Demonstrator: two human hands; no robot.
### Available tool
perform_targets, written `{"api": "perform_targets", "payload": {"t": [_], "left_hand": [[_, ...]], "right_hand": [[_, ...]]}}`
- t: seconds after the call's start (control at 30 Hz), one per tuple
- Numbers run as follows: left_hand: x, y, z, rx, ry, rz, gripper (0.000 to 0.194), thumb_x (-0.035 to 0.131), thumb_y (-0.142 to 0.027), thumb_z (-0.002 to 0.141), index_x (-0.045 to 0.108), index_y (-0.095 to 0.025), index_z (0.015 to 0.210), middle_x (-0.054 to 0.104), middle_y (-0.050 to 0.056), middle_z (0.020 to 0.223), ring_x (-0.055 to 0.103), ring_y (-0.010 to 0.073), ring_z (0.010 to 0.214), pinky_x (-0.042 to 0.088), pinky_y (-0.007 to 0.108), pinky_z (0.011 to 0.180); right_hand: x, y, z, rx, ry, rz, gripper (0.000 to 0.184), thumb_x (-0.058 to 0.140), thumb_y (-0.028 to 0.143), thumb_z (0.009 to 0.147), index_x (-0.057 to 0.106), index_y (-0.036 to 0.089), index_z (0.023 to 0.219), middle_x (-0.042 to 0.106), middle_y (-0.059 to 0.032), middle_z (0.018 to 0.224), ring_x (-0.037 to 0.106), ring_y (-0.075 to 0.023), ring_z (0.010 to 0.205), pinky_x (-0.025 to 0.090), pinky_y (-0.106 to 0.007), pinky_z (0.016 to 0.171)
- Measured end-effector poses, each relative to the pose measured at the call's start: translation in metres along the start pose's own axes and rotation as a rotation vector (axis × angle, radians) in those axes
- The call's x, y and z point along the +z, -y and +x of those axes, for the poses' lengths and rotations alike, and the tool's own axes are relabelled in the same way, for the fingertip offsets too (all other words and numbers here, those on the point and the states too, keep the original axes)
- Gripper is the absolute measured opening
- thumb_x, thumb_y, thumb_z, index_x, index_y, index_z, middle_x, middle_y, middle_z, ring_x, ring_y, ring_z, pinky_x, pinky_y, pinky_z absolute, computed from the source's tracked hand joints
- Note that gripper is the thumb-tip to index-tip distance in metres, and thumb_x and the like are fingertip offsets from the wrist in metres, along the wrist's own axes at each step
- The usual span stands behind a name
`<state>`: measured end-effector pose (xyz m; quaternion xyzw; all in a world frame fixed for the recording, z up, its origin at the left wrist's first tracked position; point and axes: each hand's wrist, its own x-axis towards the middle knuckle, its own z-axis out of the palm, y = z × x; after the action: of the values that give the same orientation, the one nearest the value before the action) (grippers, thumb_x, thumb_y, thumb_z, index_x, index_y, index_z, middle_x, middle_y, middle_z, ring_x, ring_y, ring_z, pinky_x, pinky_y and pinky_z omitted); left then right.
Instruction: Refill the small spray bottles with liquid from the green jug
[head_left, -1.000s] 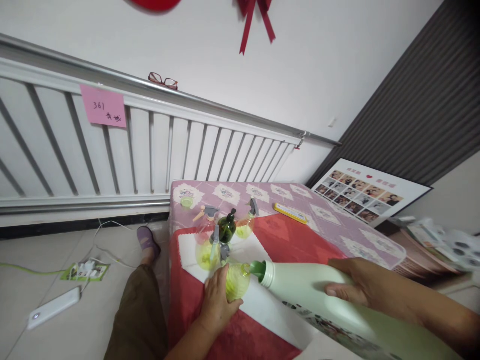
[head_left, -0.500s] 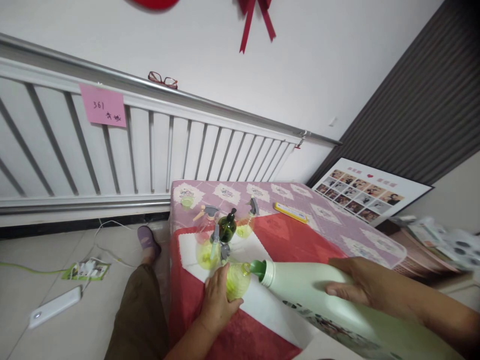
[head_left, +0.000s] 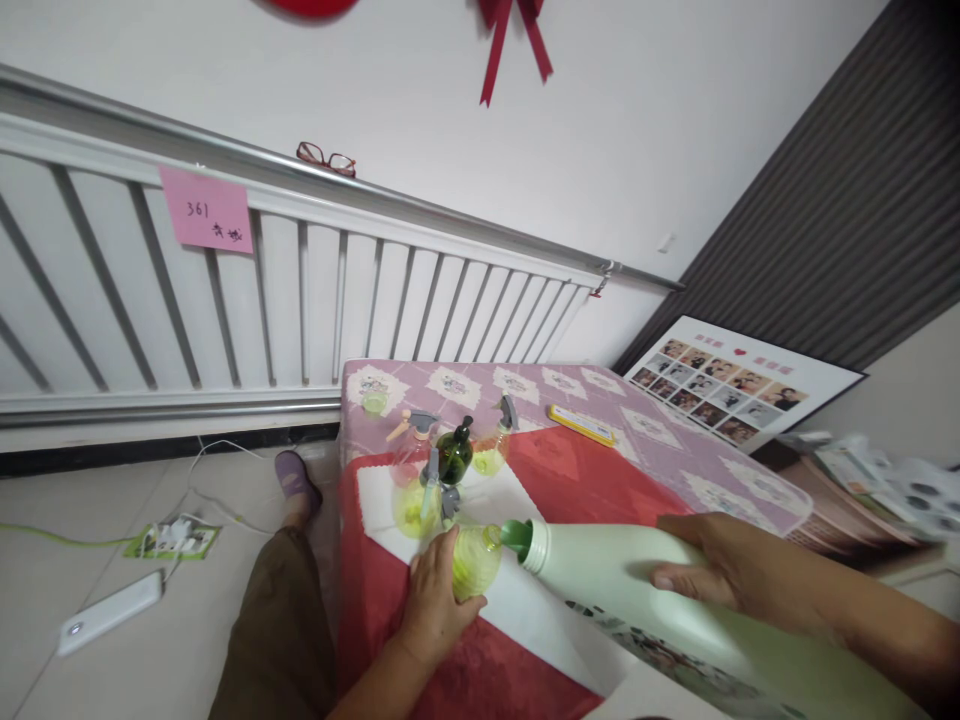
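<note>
1. Left hand (head_left: 437,605) grips the small bottle (head_left: 477,568); right hand (head_left: 709,565) clasps the tilted jug (head_left: 600,560), spout (head_left: 514,540) at the bottle's two o'clock, perhaps touching.
2. Below: white sheet (head_left: 540,610), red cloth (head_left: 367,610), purple tablecloth (head_left: 624,400).
3. Radiator (head_left: 277,300) at eleven o'clock, photo board (head_left: 716,385) at two.

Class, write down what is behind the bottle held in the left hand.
Beyond the yellow-green bottle in the left hand are a dark green pump bottle and spray bottles. Whatever the bottle and fingers directly cover cannot be seen.
</note>
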<state>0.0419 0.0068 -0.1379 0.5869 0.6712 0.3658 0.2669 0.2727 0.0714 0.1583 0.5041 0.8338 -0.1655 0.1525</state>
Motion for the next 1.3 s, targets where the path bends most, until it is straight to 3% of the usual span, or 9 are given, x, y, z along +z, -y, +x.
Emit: {"api": "perform_targets", "payload": {"t": [0.27, 1.3], "left_hand": [[-0.0018, -0.0022, -0.0009, -0.006, -0.003, 0.004, 0.086, 0.067, -0.029, 0.065, 0.030, -0.017, 0.142, 0.042, 0.011, 0.146, 0.036, 0.0265, 0.135, 0.026, 0.039, 0.113], [-0.0025, -0.0025, -0.0004, -0.005, -0.004, -0.008, 0.085, 0.066, -0.027, 0.064, 0.031, -0.018, 0.142, 0.043, 0.011, 0.146, 0.037, 0.0265, 0.135, 0.026, 0.040, 0.113]], "right_hand": [[-0.0029, 0.0087, -0.0017, 0.017, 0.032, -0.008, 0.053, 0.045, 0.069, 0.081, 0.059, 0.018, 0.081, 0.067, -0.0095, 0.082, 0.062, -0.0257, 0.074, 0.043, -0.031, 0.063], [-0.0050, 0.0096, -0.0022, 0.019, 0.017, -0.016, 0.050, 0.048, 0.066, 0.081, 0.059, 0.017, 0.082, 0.066, -0.0088, 0.081, 0.061, -0.0254, 0.074, 0.044, -0.032, 0.065]]}}
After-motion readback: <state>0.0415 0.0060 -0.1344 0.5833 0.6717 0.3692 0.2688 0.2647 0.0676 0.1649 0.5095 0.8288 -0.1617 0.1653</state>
